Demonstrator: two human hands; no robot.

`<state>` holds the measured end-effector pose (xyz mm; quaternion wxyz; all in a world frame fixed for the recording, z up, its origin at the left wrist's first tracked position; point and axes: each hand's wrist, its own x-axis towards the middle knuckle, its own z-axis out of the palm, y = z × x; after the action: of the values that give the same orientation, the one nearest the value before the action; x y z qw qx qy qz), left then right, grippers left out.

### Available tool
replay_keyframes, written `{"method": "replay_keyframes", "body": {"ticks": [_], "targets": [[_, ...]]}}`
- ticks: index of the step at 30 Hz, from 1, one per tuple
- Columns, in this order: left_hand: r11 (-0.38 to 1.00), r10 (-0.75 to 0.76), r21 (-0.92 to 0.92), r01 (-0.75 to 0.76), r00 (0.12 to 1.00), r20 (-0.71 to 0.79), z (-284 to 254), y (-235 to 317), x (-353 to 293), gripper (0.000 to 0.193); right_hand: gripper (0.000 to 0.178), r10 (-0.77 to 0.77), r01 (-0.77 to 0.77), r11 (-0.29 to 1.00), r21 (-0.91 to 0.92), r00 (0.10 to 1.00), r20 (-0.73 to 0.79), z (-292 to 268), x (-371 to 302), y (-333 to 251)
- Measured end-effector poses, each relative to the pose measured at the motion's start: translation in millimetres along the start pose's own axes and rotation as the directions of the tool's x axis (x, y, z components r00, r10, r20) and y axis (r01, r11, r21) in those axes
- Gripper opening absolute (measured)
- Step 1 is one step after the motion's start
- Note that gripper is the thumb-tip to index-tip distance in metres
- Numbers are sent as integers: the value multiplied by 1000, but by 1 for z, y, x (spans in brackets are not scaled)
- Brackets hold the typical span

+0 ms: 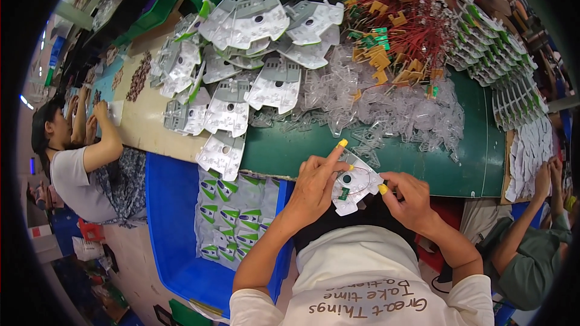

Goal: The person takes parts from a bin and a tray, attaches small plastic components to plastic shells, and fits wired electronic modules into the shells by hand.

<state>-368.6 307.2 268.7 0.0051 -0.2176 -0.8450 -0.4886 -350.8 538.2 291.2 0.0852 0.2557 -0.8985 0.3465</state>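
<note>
A white plastic housing part is held near my body, at the front edge of the green mat. A small green circuit board lies in it, and a thin red wire curves across its inner face. My left hand grips the part's left side, its index finger reaching along the upper edge. At the right edge, the thumb and fingers of my right hand pinch the part. Yellow covers sit on several of my fingertips. Just beyond my hands lie clear plastic pieces in a wide heap.
Grey-and-white housings are piled left of the clear pieces. Yellow and green boards with red wires form a tangle behind. Stacked white-green parts stand right. A blue bin holds finished-looking shells. Co-workers sit at both sides.
</note>
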Motion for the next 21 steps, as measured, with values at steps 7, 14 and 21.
{"method": "replay_keyframes", "body": {"ticks": [7,14,21], "targets": [[998,-63,-18,61,979,-195,-12,12,4,32,22,259,-251,873,417,965,38,7,-3,8],[984,-171,-114,134,878,-448,-8,-14,8,23,16,497,-293,847,444,734,-463,-147,-3,67],[986,-96,96,135,939,-330,7,-24,17,17,20,501,-300,865,402,472,-725,-329,4,173]]}}
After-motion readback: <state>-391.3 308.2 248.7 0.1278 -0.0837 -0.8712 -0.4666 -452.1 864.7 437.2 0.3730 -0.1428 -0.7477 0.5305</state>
